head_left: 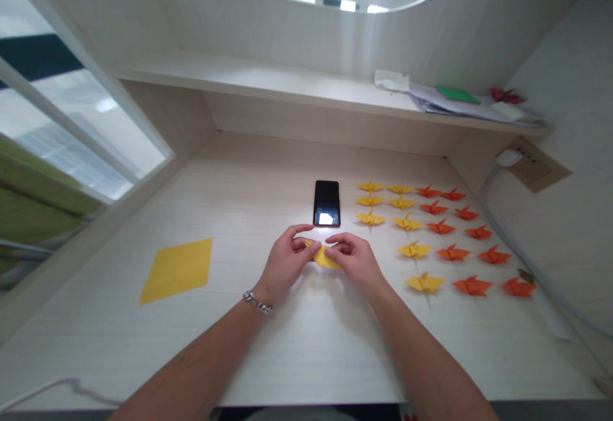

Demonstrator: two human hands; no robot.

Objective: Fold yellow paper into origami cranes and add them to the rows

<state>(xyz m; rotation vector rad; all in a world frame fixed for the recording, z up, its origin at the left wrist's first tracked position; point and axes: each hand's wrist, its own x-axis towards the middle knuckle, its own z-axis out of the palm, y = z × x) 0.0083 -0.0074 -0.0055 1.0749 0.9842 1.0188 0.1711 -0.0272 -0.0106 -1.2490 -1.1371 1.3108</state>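
Observation:
My left hand (286, 260) and my right hand (355, 260) meet at the middle of the desk, both pinching a small folded piece of yellow paper (324, 257) that lies between their fingers. A bracelet sits on my left wrist. Just beyond the hands lies a black phone (327, 202) with a glare on its screen.
A flat yellow paper sheet (177, 268) lies to the left. Rows of folded paper cranes, yellow (414, 250) and orange (453, 253), fill the right side. A shelf (287, 82) above holds papers, a green sheet and a red crane. A wall socket with cable is at right.

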